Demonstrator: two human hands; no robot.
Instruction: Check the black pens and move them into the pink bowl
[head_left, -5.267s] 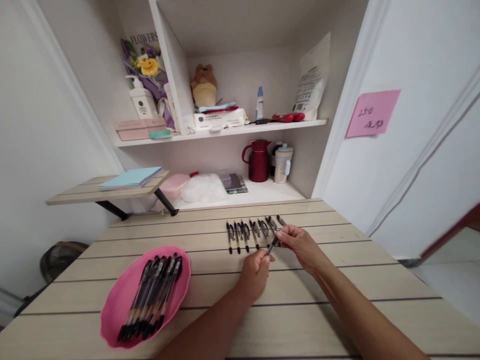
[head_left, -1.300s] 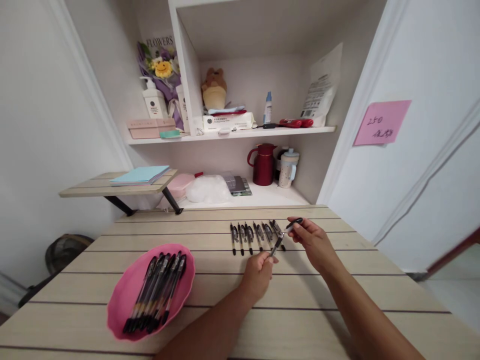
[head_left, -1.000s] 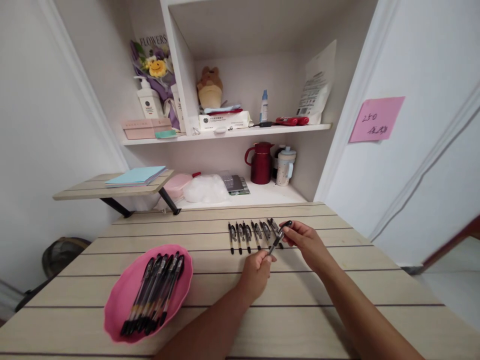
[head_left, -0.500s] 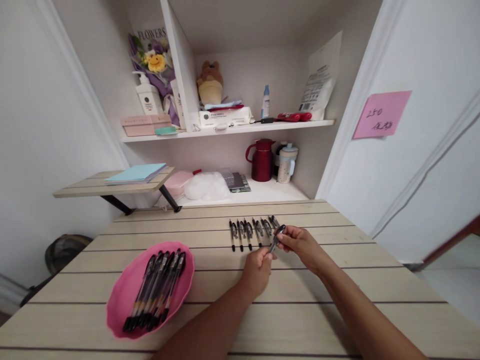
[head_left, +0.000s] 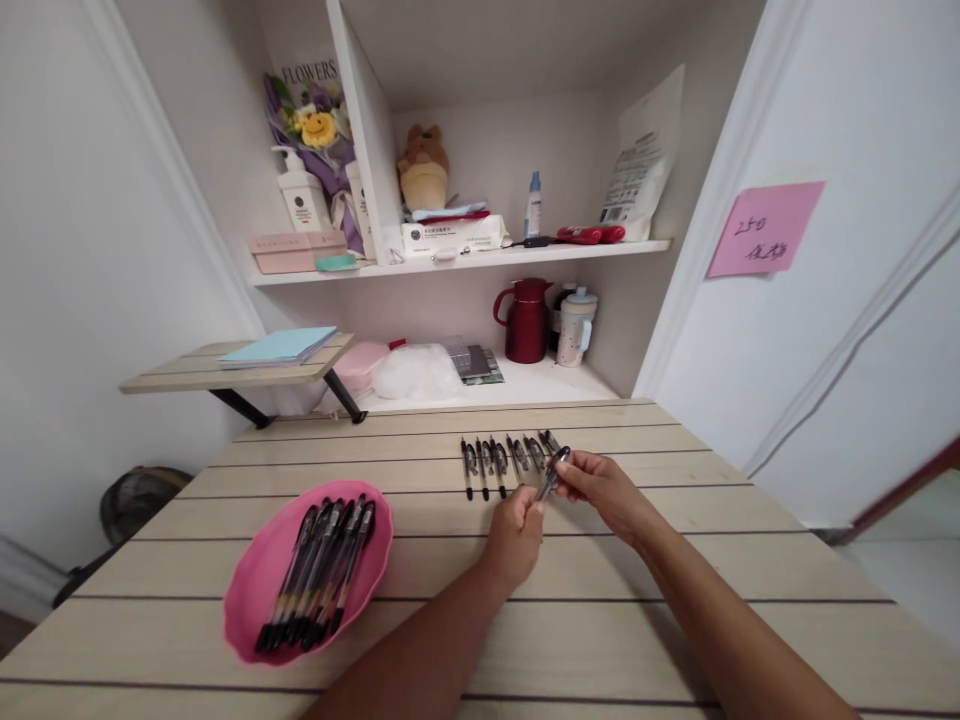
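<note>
Both hands hold one black capped pen [head_left: 551, 473] above the table. My left hand [head_left: 516, 530] is closed round its lower end, which the fingers hide. At the capped upper end, my right hand [head_left: 590, 476] pinches it between thumb and fingers. Just beyond the hands lies a row of several uncapped pens [head_left: 484, 470], each with its loose cap beside it; the hands partly cover the right end of the row. To the left, a pink scalloped bowl [head_left: 244, 600] holds a bundle of several capped black pens [head_left: 319, 570].
A small raised wooden shelf [head_left: 172, 372] with blue paper [head_left: 281, 346] stands at the back left. Behind the table, the white cabinet holds a plastic bag [head_left: 417, 372], a dark red jug [head_left: 526, 322] and a pale tumbler [head_left: 576, 328]. A pink note [head_left: 766, 228] sticks to the right wall.
Both hands keep hold of the same pen, with barely any shift between them. The whole view has moved slightly; the bowl and the row of pens look unchanged.
</note>
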